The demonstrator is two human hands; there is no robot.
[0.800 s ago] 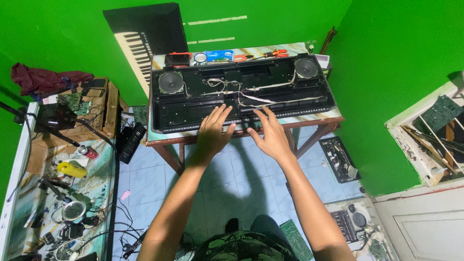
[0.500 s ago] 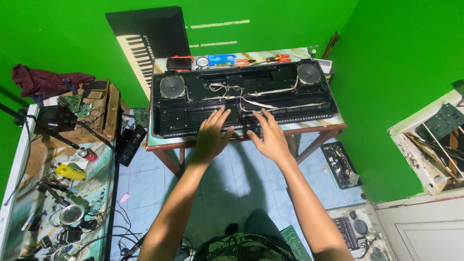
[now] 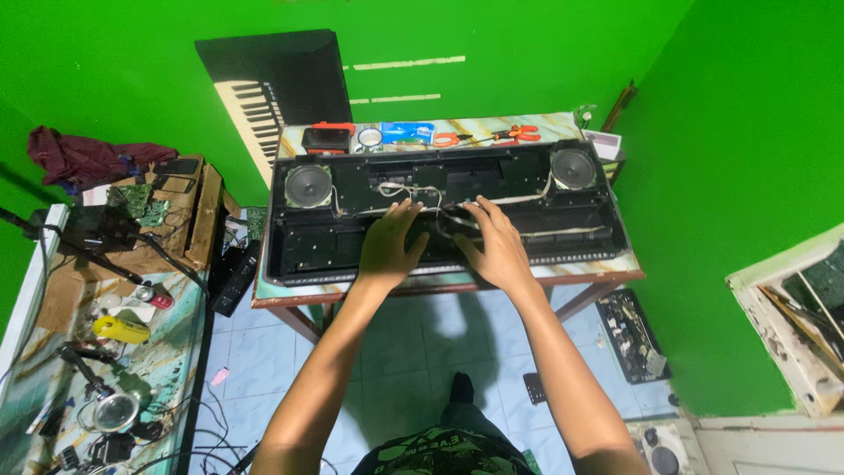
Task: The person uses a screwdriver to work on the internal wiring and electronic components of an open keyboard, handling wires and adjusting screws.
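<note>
Both hands (image 3: 444, 242) inside opened keyboard (image 3: 440, 211)

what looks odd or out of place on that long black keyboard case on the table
The long black opened keyboard case lies with its insides bared: both round grey speakers and loose white wires exposed. The left hand and right hand rest flat on it.

Opened keyboard case (image 3: 444, 211) on table (image 3: 563, 268); tools behind it; workbench (image 3: 53, 352) to left; w/ both hands on case.
</note>
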